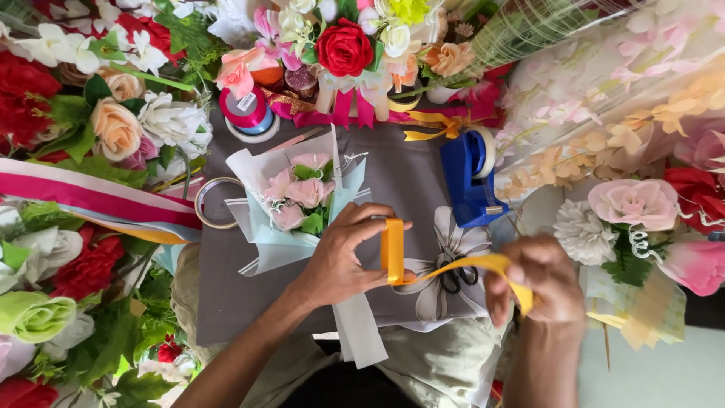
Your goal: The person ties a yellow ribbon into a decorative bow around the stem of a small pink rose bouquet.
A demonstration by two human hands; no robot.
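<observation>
Ribbon (pixel 423 266), yellow, stretched over grey cloth (pixel 400 174): left hand (pixel 340 261) pinches its folded loop, right hand (pixel 540 283) grips the tail near cloth's edge. Small bouquet (pixel 298 200) touches left hand; blue tape dispenser (pixel 472 177) sits apart behind.

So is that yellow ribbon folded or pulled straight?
Folded: the left hand pinches an upright loop of ribbon, and its tail runs to the right hand.

The single head-worn view looks steeply down from just above the person's lap, close enough that the grey cloth work surface (pixel 393 174) fills the middle. It faces toward twelve o'clock, where a bank of artificial flowers (pixel 343 45) crosses the top edge, and the person's forearms enter from six o'clock.
</observation>
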